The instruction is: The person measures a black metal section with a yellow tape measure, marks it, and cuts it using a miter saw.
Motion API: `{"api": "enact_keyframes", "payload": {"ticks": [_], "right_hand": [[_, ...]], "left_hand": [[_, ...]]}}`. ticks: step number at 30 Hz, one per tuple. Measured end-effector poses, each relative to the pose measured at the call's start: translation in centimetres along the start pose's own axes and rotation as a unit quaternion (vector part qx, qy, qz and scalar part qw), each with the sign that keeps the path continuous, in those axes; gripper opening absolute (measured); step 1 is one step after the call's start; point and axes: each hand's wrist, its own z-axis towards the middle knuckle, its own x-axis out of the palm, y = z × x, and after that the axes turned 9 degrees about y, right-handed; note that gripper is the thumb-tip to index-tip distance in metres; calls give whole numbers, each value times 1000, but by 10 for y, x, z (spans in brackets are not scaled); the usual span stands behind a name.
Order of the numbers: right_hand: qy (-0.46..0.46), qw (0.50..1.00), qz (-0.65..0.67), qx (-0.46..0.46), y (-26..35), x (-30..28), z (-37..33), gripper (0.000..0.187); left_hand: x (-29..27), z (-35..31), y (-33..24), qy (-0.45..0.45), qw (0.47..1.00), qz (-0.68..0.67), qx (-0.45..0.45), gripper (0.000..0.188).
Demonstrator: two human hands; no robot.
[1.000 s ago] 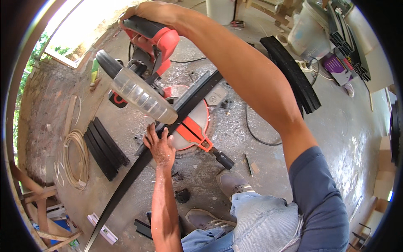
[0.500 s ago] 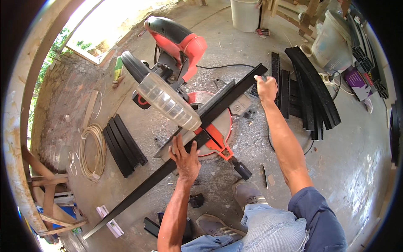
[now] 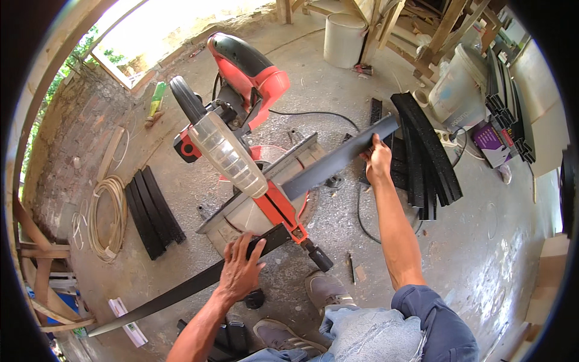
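Note:
A red and black miter saw (image 3: 256, 75) stands on the floor before me with its head raised. A clear ribbed cover (image 3: 230, 154) hangs over its red slotted base plate (image 3: 278, 208). My left hand (image 3: 241, 271) grips the near end of a long black profile strip (image 3: 175, 295), whose far end reaches down to the lower left. My right hand (image 3: 379, 161) is closed round a separate, shorter black profile piece (image 3: 338, 158), tilted above the right side of the saw. The two pieces are apart, with the base plate between their ends.
Cut black profiles (image 3: 154, 211) lie left of the saw beside a coiled hose (image 3: 108, 217). More black profiles (image 3: 428, 151) are piled at right, near white buckets (image 3: 461, 78) and a power strip (image 3: 446, 137). A cable (image 3: 325, 113) crosses the floor behind the saw.
The strip, in line across the saw before, now shows as two separate pieces. My left hand has drawn the long one toward me, off the fence; my right hand has lifted and turned the short one.

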Motion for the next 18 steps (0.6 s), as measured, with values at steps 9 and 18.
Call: {"api": "enact_keyframes", "payload": {"ticks": [9,18], "right_hand": [[23,948,317,4,39,-62,-36,24],[57,948,312,7,52,-60,-54,24]], "left_hand": [[-31,-81,40,50,998,7,-23,83],[-27,-153,93,-30,982,-35,-182,87]]}}
